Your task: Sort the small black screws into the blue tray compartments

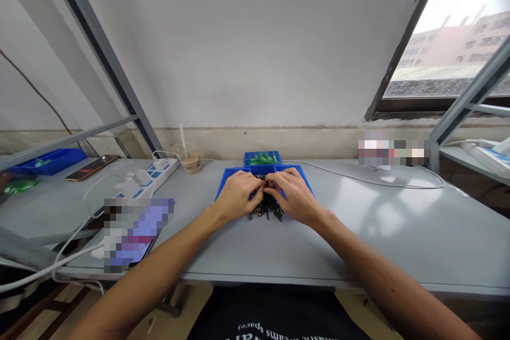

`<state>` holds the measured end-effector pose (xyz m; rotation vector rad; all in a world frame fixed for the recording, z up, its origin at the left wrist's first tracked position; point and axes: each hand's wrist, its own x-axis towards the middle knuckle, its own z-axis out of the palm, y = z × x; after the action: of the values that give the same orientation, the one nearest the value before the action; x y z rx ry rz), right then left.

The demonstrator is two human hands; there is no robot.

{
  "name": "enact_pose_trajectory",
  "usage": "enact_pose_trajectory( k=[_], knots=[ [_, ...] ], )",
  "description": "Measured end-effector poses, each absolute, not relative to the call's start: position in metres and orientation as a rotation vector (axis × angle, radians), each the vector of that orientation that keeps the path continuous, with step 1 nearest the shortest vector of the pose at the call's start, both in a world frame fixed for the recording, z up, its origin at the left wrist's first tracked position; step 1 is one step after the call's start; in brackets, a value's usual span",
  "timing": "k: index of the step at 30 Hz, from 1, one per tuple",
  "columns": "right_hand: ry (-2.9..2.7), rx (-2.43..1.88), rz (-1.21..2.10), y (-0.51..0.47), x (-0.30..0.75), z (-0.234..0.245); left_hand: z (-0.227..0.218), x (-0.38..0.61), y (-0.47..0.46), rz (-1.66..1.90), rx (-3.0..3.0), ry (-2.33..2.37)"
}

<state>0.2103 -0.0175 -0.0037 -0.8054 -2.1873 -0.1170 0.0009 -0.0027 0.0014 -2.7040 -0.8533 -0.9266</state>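
My left hand (238,194) and my right hand (294,195) rest close together on the grey table (358,234), over a heap of small black parts (266,209). Both hands have their fingers curled and pinched together at the middle of the heap, and their fingertips meet there. What they pinch is too small to make out. Behind the hands lie two blue trays (228,176) side by side. A third blue tray (262,158) with green pieces stands further back.
A white power strip (153,174) with cables lies at the left, a plastic cup with a straw (190,161) beside it. A phone (91,167) and another blue tray (48,162) sit far left. A white cable (358,176) runs to the right.
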Motion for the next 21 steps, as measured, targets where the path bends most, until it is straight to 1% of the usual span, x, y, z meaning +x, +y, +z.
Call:
enact_pose_trajectory(
  k=[8,21],
  knots=[
    [-2.209,-0.78,-0.192,-0.0145,0.2102,-0.0072,0.0018,0.0016,-0.0029,-0.919,-2.711,-0.848],
    [-2.224,-0.807,-0.147,-0.0141,0.2121,-0.0071,0.0028,0.0006,-0.0032,-0.918,-2.713,-0.837]
  ],
)
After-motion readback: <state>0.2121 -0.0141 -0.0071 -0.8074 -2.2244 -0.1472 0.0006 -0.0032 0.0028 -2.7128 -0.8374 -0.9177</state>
